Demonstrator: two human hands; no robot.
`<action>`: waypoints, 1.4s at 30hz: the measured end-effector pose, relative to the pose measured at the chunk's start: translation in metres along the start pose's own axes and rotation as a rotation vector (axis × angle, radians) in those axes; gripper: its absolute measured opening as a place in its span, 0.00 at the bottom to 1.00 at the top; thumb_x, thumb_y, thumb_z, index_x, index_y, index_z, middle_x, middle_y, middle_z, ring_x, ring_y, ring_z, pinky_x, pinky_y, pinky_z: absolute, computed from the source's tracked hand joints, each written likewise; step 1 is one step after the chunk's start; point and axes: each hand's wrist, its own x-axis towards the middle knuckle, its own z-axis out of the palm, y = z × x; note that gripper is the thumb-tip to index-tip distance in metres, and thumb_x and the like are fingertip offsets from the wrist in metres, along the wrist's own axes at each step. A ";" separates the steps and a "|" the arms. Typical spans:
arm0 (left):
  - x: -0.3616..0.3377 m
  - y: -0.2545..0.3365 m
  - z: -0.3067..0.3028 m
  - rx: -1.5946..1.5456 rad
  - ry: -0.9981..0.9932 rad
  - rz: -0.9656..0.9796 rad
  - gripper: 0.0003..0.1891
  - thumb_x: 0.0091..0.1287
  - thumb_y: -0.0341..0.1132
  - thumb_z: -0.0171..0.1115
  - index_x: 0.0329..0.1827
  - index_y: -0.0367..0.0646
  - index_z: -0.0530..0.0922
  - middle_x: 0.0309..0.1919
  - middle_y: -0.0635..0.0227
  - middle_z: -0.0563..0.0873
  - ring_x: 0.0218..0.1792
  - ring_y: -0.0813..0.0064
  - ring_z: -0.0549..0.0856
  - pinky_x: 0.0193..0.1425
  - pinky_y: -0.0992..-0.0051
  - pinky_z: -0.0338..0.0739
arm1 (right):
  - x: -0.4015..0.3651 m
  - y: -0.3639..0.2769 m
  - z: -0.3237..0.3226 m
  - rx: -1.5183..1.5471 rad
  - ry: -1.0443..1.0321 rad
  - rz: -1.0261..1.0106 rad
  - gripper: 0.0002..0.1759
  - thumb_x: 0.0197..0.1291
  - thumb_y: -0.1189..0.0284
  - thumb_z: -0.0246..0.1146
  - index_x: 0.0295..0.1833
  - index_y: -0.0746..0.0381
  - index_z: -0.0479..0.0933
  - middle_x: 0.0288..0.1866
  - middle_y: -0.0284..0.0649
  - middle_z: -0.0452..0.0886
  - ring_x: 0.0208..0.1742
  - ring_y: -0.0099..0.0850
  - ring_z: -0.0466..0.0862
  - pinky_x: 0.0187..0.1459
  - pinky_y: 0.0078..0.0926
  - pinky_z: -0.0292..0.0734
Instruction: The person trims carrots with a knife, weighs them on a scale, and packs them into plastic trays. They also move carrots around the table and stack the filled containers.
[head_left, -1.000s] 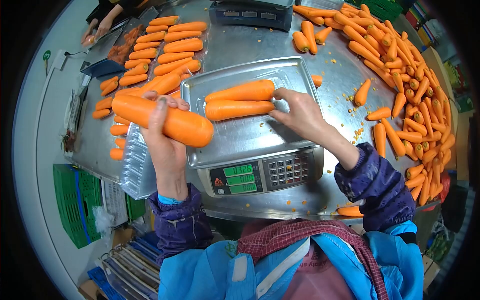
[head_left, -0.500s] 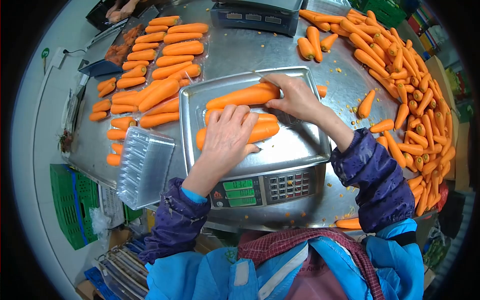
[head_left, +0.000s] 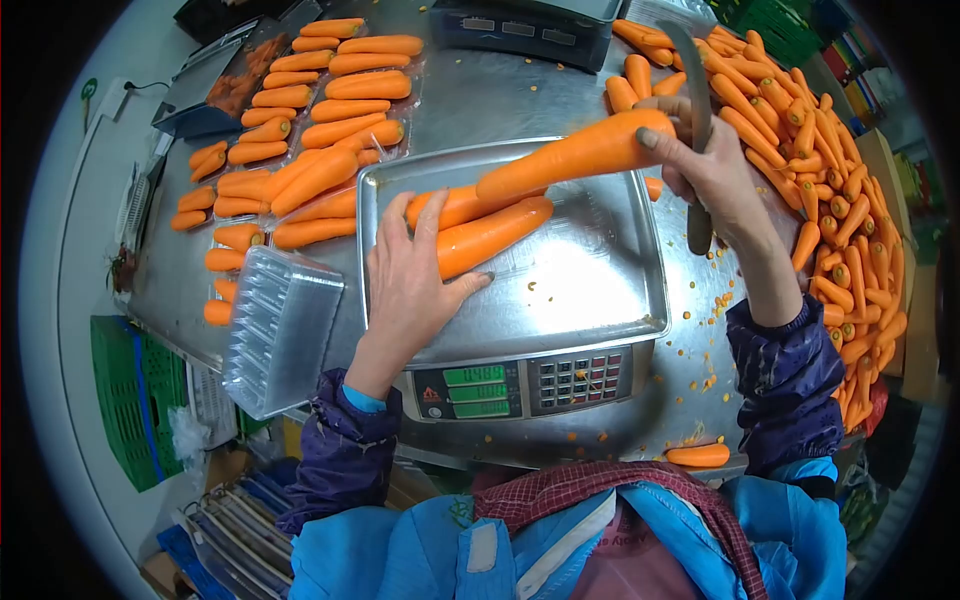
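My right hand (head_left: pixel 712 165) holds a long carrot (head_left: pixel 570 155) lifted above the steel scale tray (head_left: pixel 600 290), tip pointing left. The same hand also grips a knife (head_left: pixel 697 95), blade up and dark handle below the palm. My left hand (head_left: pixel 408 280) lies over the left ends of two carrots (head_left: pixel 492 232) in the tray, fingers spread on top and thumb under the nearer one. The tray sits on a scale with a lit green display (head_left: pixel 472 390).
A large carrot pile (head_left: pixel 825 150) fills the table's right side, and rows of carrots (head_left: pixel 300 130) lie at the left. Stacked clear plastic trays (head_left: pixel 275 330) overhang the left edge. A second scale (head_left: pixel 520 25) stands at the back. One carrot (head_left: pixel 700 455) lies by the near edge.
My left hand brought a big carrot from the left and set it in the tray. My right hand lifted another carrot off the tray, up and to the right, the knife now showing.
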 end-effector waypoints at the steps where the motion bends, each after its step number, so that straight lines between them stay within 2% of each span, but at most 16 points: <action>1: -0.001 -0.001 0.001 0.005 0.012 0.007 0.45 0.46 0.43 0.74 0.67 0.44 0.60 0.61 0.48 0.62 0.61 0.49 0.66 0.62 0.60 0.64 | 0.001 0.006 0.005 0.000 -0.005 0.000 0.33 0.48 0.56 0.68 0.52 0.72 0.73 0.28 0.36 0.76 0.22 0.16 0.72 0.21 0.13 0.67; 4: -0.001 -0.010 0.002 -0.236 -0.032 0.023 0.46 0.49 0.40 0.72 0.70 0.42 0.54 0.64 0.46 0.58 0.66 0.46 0.61 0.68 0.59 0.59 | 0.004 0.024 0.029 0.005 -0.037 0.039 0.32 0.50 0.57 0.67 0.53 0.72 0.72 0.29 0.36 0.77 0.22 0.17 0.71 0.22 0.15 0.66; 8: -0.001 -0.019 -0.001 -0.240 -0.102 0.046 0.46 0.52 0.35 0.69 0.72 0.42 0.50 0.68 0.45 0.53 0.70 0.47 0.54 0.72 0.59 0.52 | 0.011 0.039 0.050 0.028 -0.346 0.118 0.26 0.56 0.62 0.63 0.54 0.70 0.72 0.31 0.37 0.78 0.26 0.19 0.73 0.29 0.18 0.69; 10: 0.000 -0.022 -0.008 -0.287 -0.195 0.097 0.46 0.54 0.30 0.66 0.73 0.43 0.47 0.71 0.46 0.49 0.72 0.51 0.51 0.73 0.60 0.51 | 0.018 0.044 0.054 -0.004 -0.284 -0.022 0.29 0.54 0.56 0.66 0.53 0.67 0.73 0.24 0.30 0.74 0.19 0.16 0.70 0.20 0.13 0.65; 17: -0.003 -0.031 -0.016 -0.381 -0.218 0.165 0.39 0.52 0.27 0.67 0.67 0.45 0.57 0.71 0.49 0.48 0.72 0.50 0.51 0.73 0.60 0.52 | 0.010 0.043 0.026 -0.149 -0.363 0.124 0.27 0.55 0.57 0.65 0.52 0.67 0.74 0.24 0.30 0.74 0.19 0.16 0.69 0.21 0.13 0.64; 21: -0.008 -0.036 -0.008 -0.281 -0.267 0.149 0.37 0.52 0.28 0.67 0.65 0.46 0.58 0.71 0.50 0.49 0.71 0.48 0.51 0.72 0.60 0.53 | 0.000 0.051 0.044 -0.433 -0.238 -0.110 0.23 0.52 0.66 0.66 0.51 0.66 0.75 0.33 0.39 0.79 0.28 0.23 0.75 0.31 0.22 0.70; 22: -0.007 -0.036 -0.008 -0.334 -0.236 0.132 0.37 0.53 0.29 0.66 0.65 0.46 0.57 0.71 0.50 0.49 0.71 0.48 0.51 0.72 0.61 0.53 | -0.004 0.042 0.048 -0.382 -0.243 0.002 0.22 0.49 0.65 0.65 0.50 0.64 0.77 0.44 0.51 0.80 0.47 0.44 0.80 0.51 0.36 0.72; 26: -0.005 -0.036 -0.015 -0.390 -0.203 0.132 0.33 0.58 0.30 0.62 0.66 0.44 0.57 0.69 0.51 0.52 0.70 0.52 0.55 0.70 0.62 0.57 | 0.001 0.034 0.044 -0.453 -0.300 0.000 0.22 0.49 0.65 0.65 0.49 0.65 0.77 0.46 0.51 0.80 0.49 0.42 0.80 0.52 0.36 0.72; 28: -0.006 -0.045 -0.015 -0.541 -0.033 -0.112 0.27 0.64 0.28 0.54 0.67 0.41 0.57 0.60 0.52 0.65 0.58 0.62 0.72 0.59 0.68 0.71 | 0.001 0.051 0.035 -0.462 -0.117 -0.179 0.24 0.50 0.72 0.66 0.53 0.69 0.73 0.41 0.46 0.81 0.34 0.28 0.80 0.36 0.26 0.75; 29: -0.007 -0.054 -0.016 -0.542 -0.028 -0.116 0.27 0.64 0.28 0.54 0.67 0.41 0.57 0.60 0.52 0.65 0.58 0.62 0.72 0.59 0.68 0.71 | 0.000 0.052 0.030 -0.465 -0.122 -0.183 0.24 0.50 0.72 0.66 0.53 0.69 0.73 0.41 0.46 0.81 0.34 0.28 0.80 0.36 0.26 0.75; 31: -0.006 -0.070 -0.020 -0.742 -0.189 -0.487 0.24 0.66 0.26 0.49 0.65 0.35 0.59 0.45 0.56 0.75 0.39 0.73 0.80 0.43 0.76 0.79 | -0.001 0.050 0.022 -0.533 -0.126 0.030 0.24 0.51 0.73 0.64 0.53 0.72 0.72 0.41 0.46 0.81 0.27 0.27 0.81 0.30 0.25 0.76; 32: -0.007 -0.071 -0.018 -0.792 -0.282 -0.522 0.21 0.66 0.23 0.45 0.63 0.31 0.61 0.36 0.59 0.78 0.27 0.78 0.80 0.32 0.82 0.78 | -0.005 0.054 0.025 -0.485 -0.153 0.023 0.23 0.50 0.74 0.63 0.52 0.73 0.71 0.41 0.46 0.81 0.24 0.27 0.80 0.28 0.25 0.75; 35: 0.000 -0.067 -0.013 -0.846 -0.421 -0.570 0.19 0.66 0.23 0.45 0.61 0.28 0.62 0.37 0.56 0.78 0.28 0.76 0.81 0.33 0.81 0.79 | -0.010 0.058 0.040 -0.312 -0.277 0.199 0.20 0.50 0.78 0.59 0.49 0.75 0.72 0.38 0.47 0.82 0.22 0.26 0.80 0.26 0.23 0.75; 37: 0.002 -0.067 -0.013 -0.891 -0.386 -0.572 0.16 0.65 0.22 0.46 0.56 0.29 0.64 0.36 0.58 0.76 0.27 0.74 0.82 0.31 0.79 0.80 | -0.005 0.063 0.041 -0.355 -0.251 0.143 0.15 0.48 0.80 0.59 0.44 0.74 0.72 0.32 0.45 0.81 0.22 0.25 0.79 0.25 0.21 0.74; 39: 0.003 -0.065 -0.014 -0.909 -0.369 -0.592 0.11 0.67 0.24 0.48 0.51 0.33 0.65 0.30 0.63 0.77 0.28 0.77 0.82 0.30 0.81 0.80 | -0.001 0.057 0.039 -0.260 -0.290 0.253 0.17 0.46 0.77 0.61 0.43 0.72 0.73 0.31 0.45 0.81 0.33 0.32 0.82 0.35 0.26 0.76; 42: 0.016 -0.082 -0.026 -0.923 -0.357 -0.551 0.11 0.65 0.23 0.49 0.49 0.34 0.64 0.31 0.62 0.74 0.25 0.74 0.82 0.28 0.79 0.81 | 0.021 0.052 0.040 -0.254 -0.270 0.178 0.13 0.46 0.78 0.61 0.39 0.70 0.71 0.28 0.39 0.78 0.26 0.26 0.79 0.27 0.21 0.72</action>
